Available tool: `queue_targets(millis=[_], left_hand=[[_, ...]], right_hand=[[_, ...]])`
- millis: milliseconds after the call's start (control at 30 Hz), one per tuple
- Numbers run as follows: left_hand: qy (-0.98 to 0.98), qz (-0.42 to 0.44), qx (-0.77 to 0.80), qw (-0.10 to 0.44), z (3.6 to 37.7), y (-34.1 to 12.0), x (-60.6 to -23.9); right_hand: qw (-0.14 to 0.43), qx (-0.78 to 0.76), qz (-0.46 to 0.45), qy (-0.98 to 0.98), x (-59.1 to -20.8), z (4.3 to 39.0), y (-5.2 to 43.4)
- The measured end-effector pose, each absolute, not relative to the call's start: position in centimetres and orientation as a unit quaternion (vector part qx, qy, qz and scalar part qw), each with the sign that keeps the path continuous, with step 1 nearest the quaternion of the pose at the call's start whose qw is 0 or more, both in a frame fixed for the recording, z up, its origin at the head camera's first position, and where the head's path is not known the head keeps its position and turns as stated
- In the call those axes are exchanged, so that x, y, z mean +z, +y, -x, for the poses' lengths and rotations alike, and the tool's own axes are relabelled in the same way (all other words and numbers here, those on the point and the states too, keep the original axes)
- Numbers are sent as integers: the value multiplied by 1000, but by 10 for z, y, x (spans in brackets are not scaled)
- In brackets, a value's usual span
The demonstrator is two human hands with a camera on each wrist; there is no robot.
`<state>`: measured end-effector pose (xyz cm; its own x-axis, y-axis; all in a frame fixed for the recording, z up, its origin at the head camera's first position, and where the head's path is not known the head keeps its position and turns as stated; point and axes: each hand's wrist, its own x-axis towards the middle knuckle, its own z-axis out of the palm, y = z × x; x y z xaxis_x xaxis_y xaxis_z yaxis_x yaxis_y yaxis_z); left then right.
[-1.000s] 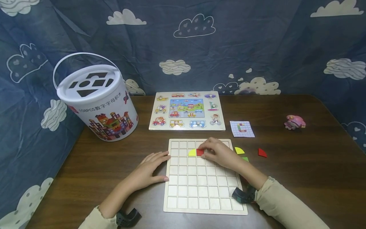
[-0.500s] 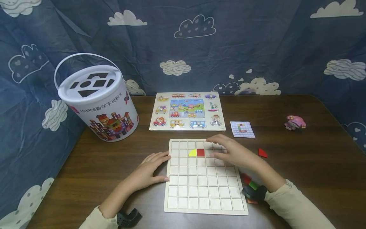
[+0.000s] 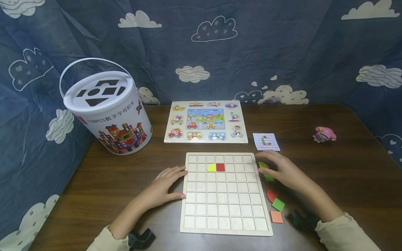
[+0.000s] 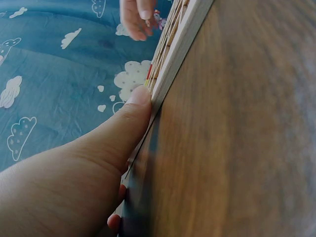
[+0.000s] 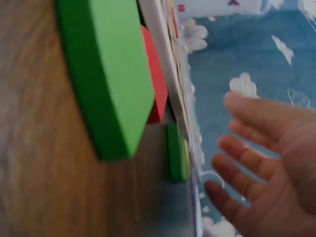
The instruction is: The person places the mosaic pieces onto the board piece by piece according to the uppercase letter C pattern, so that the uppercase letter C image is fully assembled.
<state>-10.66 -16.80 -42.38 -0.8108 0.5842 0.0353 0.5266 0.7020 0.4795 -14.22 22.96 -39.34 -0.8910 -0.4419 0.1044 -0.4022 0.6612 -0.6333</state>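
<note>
A wooden grid board (image 3: pixel 216 207) lies on the table, bearing a yellow quarter-circle (image 3: pixel 211 168) beside a red square (image 3: pixel 220 167) in its second row. My left hand (image 3: pixel 163 187) touches the board's left edge with straight fingers and thumb. Past the right edge, my right hand (image 3: pixel 289 176) hovers with nothing in its grasp, fingers spread in the right wrist view. Beneath its fingertips lie another yellow quarter-circle (image 3: pixel 262 164) and a green piece (image 3: pixel 268 177), partly covered. Closer to me are a red quarter-circle (image 3: pixel 271 196), a green square (image 3: pixel 278 204) and an orange square (image 3: pixel 276 217).
Behind the board lie a vehicle picture puzzle (image 3: pixel 205 136) and a small pattern card (image 3: pixel 266 146). A white lidded bucket (image 3: pixel 125 116) stands at the back left. A pink toy (image 3: pixel 325 134) sits at the far right, before a cloud-print curtain (image 3: pixel 267 52).
My right hand has let go of the red square on the board and moved right, to above the loose pieces. The separate red quarter-circle is now hidden behind it. My left hand stays put.
</note>
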Motion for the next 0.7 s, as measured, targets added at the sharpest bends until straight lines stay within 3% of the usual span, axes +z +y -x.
queue_targets(millis=[333, 700], left_hand=[[919, -305, 242, 55, 106, -168, -424], [920, -303, 240, 60, 107, -168, -424]], right_hand=[[29, -321, 205, 924, -417, 152, 244], [14, -298, 202, 933, -414, 154, 237]])
